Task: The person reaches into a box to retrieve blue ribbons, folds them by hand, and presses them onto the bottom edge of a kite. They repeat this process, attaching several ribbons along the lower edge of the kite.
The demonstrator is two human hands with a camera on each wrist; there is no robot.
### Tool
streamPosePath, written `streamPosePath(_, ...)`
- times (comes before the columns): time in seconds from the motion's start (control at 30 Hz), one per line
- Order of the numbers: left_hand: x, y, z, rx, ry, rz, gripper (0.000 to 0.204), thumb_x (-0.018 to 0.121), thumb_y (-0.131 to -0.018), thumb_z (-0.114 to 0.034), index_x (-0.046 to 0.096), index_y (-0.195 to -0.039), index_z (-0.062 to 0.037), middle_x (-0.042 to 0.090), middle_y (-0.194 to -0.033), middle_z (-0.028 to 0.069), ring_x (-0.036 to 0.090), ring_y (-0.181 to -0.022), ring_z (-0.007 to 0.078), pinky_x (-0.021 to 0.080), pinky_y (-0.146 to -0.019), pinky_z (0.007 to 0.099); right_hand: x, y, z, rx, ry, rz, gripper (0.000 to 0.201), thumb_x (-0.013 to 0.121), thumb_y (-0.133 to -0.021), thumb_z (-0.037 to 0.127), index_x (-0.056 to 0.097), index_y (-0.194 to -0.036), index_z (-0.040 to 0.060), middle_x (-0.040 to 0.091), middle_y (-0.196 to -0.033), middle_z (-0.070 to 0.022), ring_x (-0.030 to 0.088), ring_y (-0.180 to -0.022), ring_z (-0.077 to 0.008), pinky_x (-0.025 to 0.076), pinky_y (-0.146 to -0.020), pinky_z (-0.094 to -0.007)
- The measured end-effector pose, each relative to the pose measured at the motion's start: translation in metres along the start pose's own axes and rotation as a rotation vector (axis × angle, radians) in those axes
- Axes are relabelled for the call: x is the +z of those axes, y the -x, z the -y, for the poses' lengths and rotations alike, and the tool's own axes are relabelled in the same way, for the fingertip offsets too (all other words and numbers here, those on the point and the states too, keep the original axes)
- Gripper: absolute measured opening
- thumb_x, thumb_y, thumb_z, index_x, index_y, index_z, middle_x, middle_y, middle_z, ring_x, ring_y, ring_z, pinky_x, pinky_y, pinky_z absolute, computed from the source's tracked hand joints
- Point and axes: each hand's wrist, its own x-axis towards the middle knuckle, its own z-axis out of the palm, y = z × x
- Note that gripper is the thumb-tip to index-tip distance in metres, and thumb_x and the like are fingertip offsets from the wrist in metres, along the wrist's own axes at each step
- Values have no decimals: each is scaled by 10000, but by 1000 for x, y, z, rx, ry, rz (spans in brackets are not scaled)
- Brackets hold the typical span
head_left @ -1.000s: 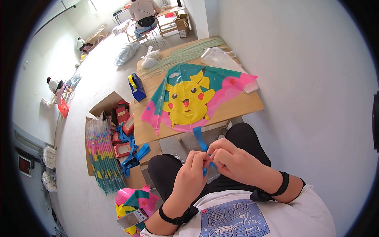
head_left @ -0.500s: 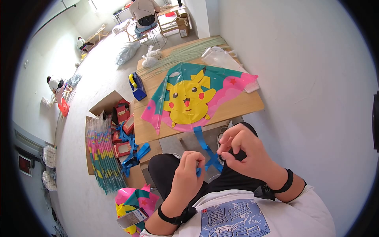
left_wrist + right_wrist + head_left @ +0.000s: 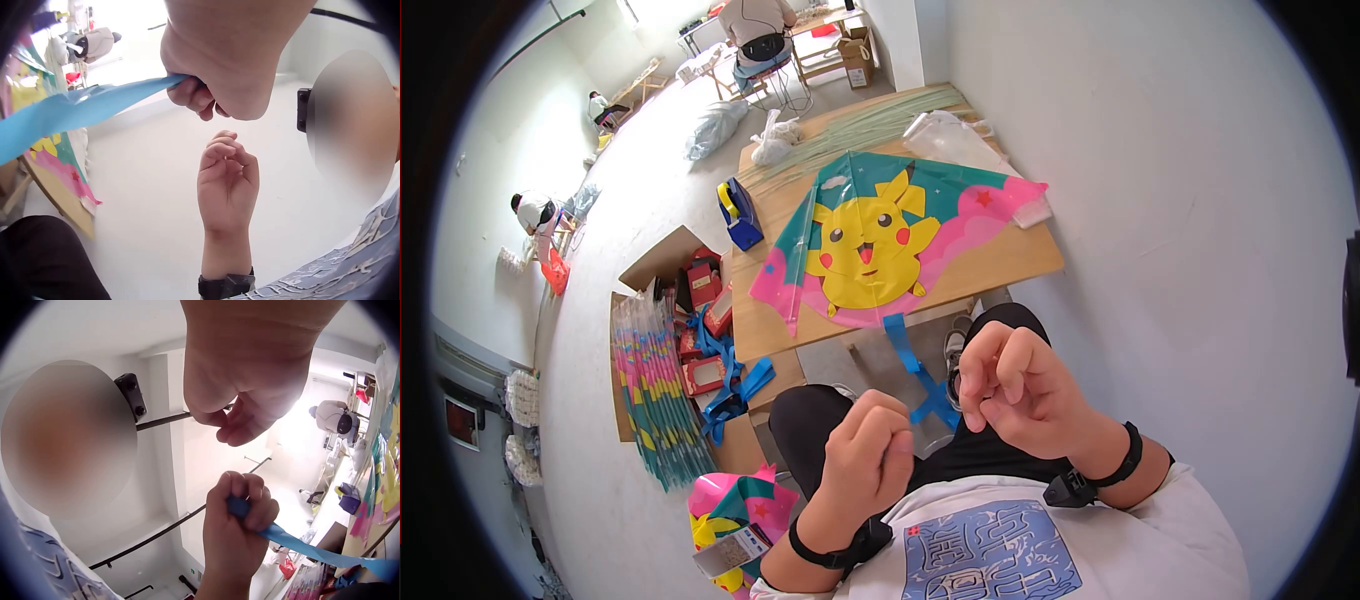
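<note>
My left hand (image 3: pixel 865 455) grips a blue ribbon (image 3: pixel 81 106), its fingers curled round it. The right wrist view shows a bit of the ribbon poking out beside the left thumb, the rest running off as a strip. My right hand (image 3: pixel 1025 385) is raised over the right knee, fingers loosely bent and nothing between them. On the table ahead lies a kite (image 3: pixel 870 260) in green and pink with a yellow cartoon figure. Blue ribbon hangs from its lower edge and falls between my knees.
The wooden table (image 3: pixel 1000 275) also bears a blue tape dispenser (image 3: pixel 740 215), thin green sticks and plastic bags. To its left, a carton holds packed kites (image 3: pixel 662 390), red boxes and more blue ribbon. Another folded kite (image 3: pixel 740 520) lies near my left arm. A wall stands at right.
Both hands were together on the ribbon. My right hand has let go and moved up and to the right, while the left keeps its hold. The kite stays on the table.
</note>
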Motion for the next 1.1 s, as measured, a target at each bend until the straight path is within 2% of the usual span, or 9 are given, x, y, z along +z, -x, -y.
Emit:
streamPosePath(0.17, 5, -6, -17, 34, 61, 14, 158, 763, -838, -59, 631, -920, -28, 620, -855, 72, 451, -556, 67, 334, -488, 214, 1, 0, 0, -23, 112, 36, 323, 588, -844, -119, 380, -911, 119, 471, -1076, -92, 567, -830, -107, 491, -749, -259)
streamPosePath(0.27, 6, -7, -14, 44, 57, -7, 215, 818, -794, -64, 658, -937, -42, 628, -869, 53, 419, -523, 34, 300, -464, 192, 2, 1, -2, -66, 280, 62, 343, 639, -824, -111, 391, -894, 116, 494, -1075, -95, 579, -836, -117, 502, -739, -268)
streamPosePath(0.6, 7, -8, -20, 16, -92, -77, 190, 812, -767, 16, 711, -920, -35, 683, -857, 58, 495, -565, 55, 359, -475, 199, 1, 3, -7, -266, 787, 163, 288, 703, -768, -76, 467, -848, 70, 522, -1078, -103, 582, -788, -176, 510, -705, -266)
streamPosePath(0.67, 5, -8, -22, -22, -133, -45, 219, 803, -764, 25, 711, -957, -23, 698, -873, 96, 694, -739, 201, 545, -611, 273, 1, 4, -5, -237, 813, 183, 251, 686, -796, -48, 468, -858, 59, 522, -1067, -101, 581, -791, -186, 508, -696, -270)
streamPosePath(0.73, 7, -9, -19, -5, -126, -65, 198, 796, -771, 32, 714, -944, -20, 698, -862, 91, 628, -675, 148, 480, -560, 246, 2, 5, -3, -210, 840, 204, 216, 668, -823, -21, 468, -868, 47, 522, -1056, -100, 579, -793, -195, 507, -687, -273)
streamPosePath(0.8, 8, -10, -18, 10, -119, -85, 177, 788, -778, 38, 718, -930, -18, 699, -850, 86, 562, -611, 95, 416, -508, 219, 5, 7, -3, -11, 782, 135, 160, 626, -850, -2, 473, -880, 35, 529, -1039, -105, 587, -799, -217, 512, -665, -289)
streamPosePath(0.93, 7, -9, -15, -17, -163, -52, 193, 767, -778, 56, 707, -949, -9, 695, -864, 101, 640, -680, 177, 503, -582, 265, 7, -4, 1, -64, 861, 169, 179, 638, -828, 9, 469, -877, 43, 536, -1018, -106, 599, -803, -242, 529, -659, -313)
streamPosePath(1.0, 8, -9, -12, -11, -196, -40, 214, 757, -776, 69, 699, -968, -6, 691, -880, 113, 692, -734, 230, 553, -619, 296, 5, -7, -5, -339, 1103, 223, 205, 651, -813, 14, 459, -880, 41, 528, -1019, -109, 607, -814, -255, 545, -655, -321)
streamPosePath(1.1, 13, -8, -7, 16, -249, -85, 201, 763, -765, 51, 694, -946, -3, 688, -856, 106, 660, -691, 224, 525, -616, 292, 8, -6, -8, -263, 1178, 189, 224, 656, -809, 21, 449, -892, 33, 517, -1021, -112, 614, -799, -259, 553, -639, -317)
